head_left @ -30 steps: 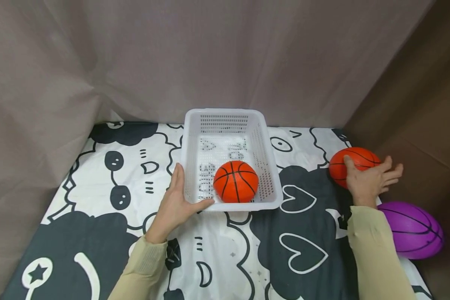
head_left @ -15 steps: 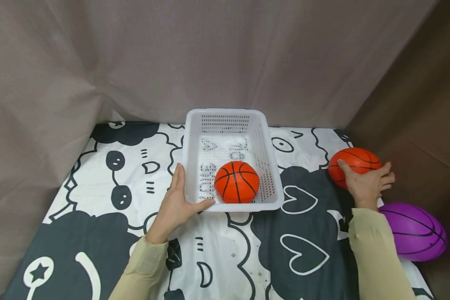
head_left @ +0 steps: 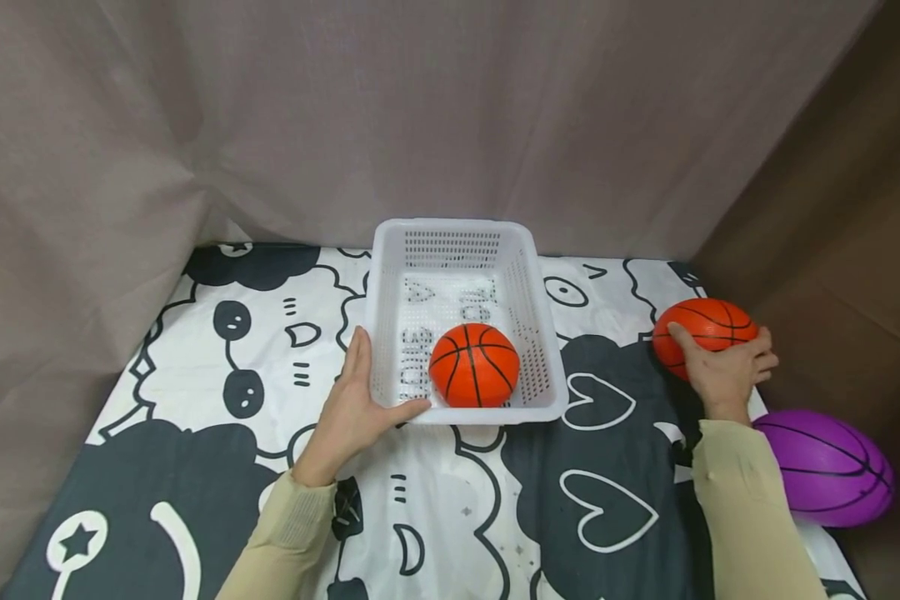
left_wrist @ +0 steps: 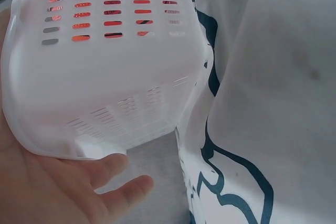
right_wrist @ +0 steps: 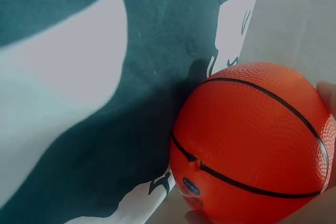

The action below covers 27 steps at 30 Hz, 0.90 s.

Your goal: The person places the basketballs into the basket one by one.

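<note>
Orange ball [head_left: 699, 320] outside basket [head_left: 495, 414], between curled thumb and fingers of right grip [head_left: 723, 373]; left grip [head_left: 356, 410] straight-fingered, touching basket

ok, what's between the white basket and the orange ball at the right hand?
Only printed cloth, no object, from the white basket to the orange ball that the right hand grips; the head view shows it.

Cartoon-print cloth [head_left: 120, 467] below, white and charcoal: faces [head_left: 270, 337], two outlined hearts [head_left: 607, 510], a dark star [head_left: 78, 543] in a white oval at near left. Grey-brown drape [head_left: 450, 108] hangs behind and down the left; darker brown drape [head_left: 832, 275] along the right.
</note>
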Motion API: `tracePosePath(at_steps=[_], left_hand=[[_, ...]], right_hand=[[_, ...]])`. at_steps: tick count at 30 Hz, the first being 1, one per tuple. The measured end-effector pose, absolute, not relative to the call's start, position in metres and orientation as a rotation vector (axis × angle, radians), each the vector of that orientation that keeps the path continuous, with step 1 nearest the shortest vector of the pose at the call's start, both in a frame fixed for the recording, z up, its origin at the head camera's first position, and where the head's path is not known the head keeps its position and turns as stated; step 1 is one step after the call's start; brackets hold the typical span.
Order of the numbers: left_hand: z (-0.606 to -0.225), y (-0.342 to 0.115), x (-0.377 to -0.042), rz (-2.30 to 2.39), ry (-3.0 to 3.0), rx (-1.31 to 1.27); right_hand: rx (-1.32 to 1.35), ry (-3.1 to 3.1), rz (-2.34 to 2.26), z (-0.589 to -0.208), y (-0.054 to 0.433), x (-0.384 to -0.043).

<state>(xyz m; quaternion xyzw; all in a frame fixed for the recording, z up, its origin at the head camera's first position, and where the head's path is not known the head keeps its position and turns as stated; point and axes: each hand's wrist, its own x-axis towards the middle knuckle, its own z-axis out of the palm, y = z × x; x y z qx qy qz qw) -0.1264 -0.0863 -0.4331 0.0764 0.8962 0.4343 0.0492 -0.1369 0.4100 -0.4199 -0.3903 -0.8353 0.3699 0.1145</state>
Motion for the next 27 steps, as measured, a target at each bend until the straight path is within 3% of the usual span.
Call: tracePosePath(at_steps=[27], left_hand=[[-0.433,-0.087,-0.126,1.309,2.733,0.237]], right_hand=[[-1.094,-2.442,1.007,-0.432,0.398,-0.133]])
